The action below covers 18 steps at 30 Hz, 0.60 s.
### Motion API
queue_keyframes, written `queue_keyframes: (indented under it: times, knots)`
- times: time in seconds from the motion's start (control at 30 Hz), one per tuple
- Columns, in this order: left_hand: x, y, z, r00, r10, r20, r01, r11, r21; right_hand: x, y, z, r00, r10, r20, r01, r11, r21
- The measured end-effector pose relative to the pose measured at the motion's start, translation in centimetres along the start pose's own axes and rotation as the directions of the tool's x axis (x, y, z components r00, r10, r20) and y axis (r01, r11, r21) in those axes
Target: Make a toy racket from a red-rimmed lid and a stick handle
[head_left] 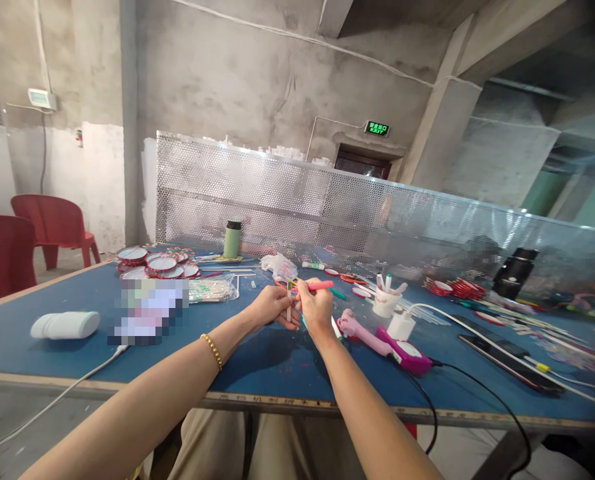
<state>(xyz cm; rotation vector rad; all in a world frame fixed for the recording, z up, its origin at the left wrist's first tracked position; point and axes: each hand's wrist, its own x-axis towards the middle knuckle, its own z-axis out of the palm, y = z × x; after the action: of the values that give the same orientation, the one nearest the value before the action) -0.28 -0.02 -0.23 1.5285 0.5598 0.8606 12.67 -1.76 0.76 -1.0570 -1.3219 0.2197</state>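
My left hand is closed around a small flat wooden stick, held upright above the blue table. The stick's upper end looks greenish. Beside it, my right hand grips a pinkish-red marker, which points left toward the stick. Fingers partly hide the marker's tip, so I cannot tell whether it touches the wood. A gold bead bracelet circles my left wrist. Just right of my right hand lies a pink handheld tool.
A white cup of markers stands at right, near a magenta power strip with cables. Phones lie further right. At left are a white case and stacked round pieces. A green bottle stands before the perforated metal screen.
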Motion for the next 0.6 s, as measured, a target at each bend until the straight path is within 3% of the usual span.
queue_keyframes:
  times: [0.6]
  knots:
    - [0.01, -0.04, 0.09, 0.999, 0.035, 0.002, -0.035, 0.999, 0.029, -0.09, -0.22, 0.13, 1.0, -0.002, 0.024, 0.001, 0.999, 0.048]
